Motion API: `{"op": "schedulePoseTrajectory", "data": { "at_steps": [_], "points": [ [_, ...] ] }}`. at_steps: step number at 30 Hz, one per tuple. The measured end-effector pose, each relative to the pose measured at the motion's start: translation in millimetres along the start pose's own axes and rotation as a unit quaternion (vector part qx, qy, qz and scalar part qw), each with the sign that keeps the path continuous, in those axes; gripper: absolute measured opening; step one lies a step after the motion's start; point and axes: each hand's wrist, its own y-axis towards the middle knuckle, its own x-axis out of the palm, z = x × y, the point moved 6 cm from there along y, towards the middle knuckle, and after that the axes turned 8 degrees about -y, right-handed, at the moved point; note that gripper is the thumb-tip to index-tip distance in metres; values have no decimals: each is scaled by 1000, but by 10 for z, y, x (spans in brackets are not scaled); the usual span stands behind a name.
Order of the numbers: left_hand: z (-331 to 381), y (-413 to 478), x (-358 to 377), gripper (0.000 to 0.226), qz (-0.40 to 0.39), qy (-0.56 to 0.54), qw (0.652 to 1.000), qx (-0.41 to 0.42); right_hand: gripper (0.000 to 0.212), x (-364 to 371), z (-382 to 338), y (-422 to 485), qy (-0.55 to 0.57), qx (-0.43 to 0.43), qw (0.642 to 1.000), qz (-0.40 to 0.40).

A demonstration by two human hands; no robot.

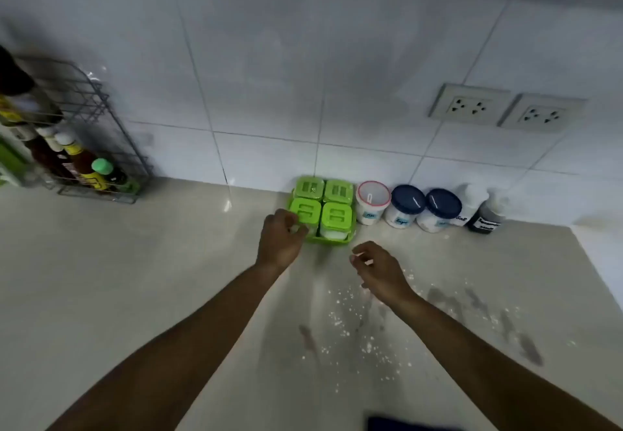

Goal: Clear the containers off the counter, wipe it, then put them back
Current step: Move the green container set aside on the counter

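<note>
Containers stand in a row along the back of the tabletop (pixel 135 279), against the white tiled wall (pixel 269 76). Counted from the left: one green tray (pixel 318 240) holding four square clear tubs with bright green lids (pixel 305 212), one round white tub with a red-rimmed lid (pixel 372 201), two round white tubs with dark blue lids (pixel 408 200), and two bottles, one white (pixel 470 205), one dark (pixel 487 218). Several carry small handwritten labels.

The left hand (pixel 281 242) has its fingers curled at the tray's front-left corner, touching the near-left tub; I cannot tell whether its grip has closed on it. The right hand (pixel 379 270) hovers just in front of the tray, fingers loosely bent, grip narrow and holding nothing.

The tabletop is smooth, pale and glossy, scattered with white powder specks (pixel 340 316) and dark smears (pixel 526 346). A wire rack (pixel 97 103) of bottles stands far left; two wall sockets (pixel 472 105) sit upper right.
</note>
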Motion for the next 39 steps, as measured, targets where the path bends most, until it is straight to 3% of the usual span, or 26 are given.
{"op": "schedulePoseTrajectory", "data": {
  "at_steps": [3, 6, 8, 11, 14, 16, 20, 23, 28, 33, 39],
  "points": [
    [-43, 329, 104, 69, -7, -31, 993, -117, 45, -1, -163, 307, 96, 66, 993, -10],
    [-155, 586, 217, 90, -42, -53, 979, -194, 63, 63, -282, 581, 291, 186, 936, -62],
    [-595, 863, 323, 90, -58, -61, 976, -201, 56, 132, -282, 667, 356, 255, 893, -100],
    [-769, 888, 297, 93, -68, -110, 963, -237, 36, 132, -269, 698, 343, 296, 884, -117],
    [-204, 484, 181, 66, -81, -202, 947, -235, 17, 122, -227, 680, 369, 295, 872, -131],
    [-139, 338, 84, 73, -43, -242, 944, -219, 24, 72, -235, 618, 382, 264, 873, -147],
    [-117, -192, -376, 100, 19, -302, 932, -198, 49, 13, -485, 377, 326, 139, 918, -177],
    [-223, -640, -830, 64, 59, -299, 933, -190, 44, 163, -837, 52, 302, 92, 925, -210],
    [-581, -1407, -1759, 59, 231, -251, 914, -220, 25, 939, -1428, -497, 261, 96, 908, -313],
    [-1073, -1934, -2594, 48, 354, -239, 873, -235, 24, 1955, -1996, -831, 233, 79, 894, -374],
    [-1501, -2087, -3288, 32, 391, -262, 851, -235, 33, 2828, -2353, -1020, 212, 86, 886, -403]
  ]
}}
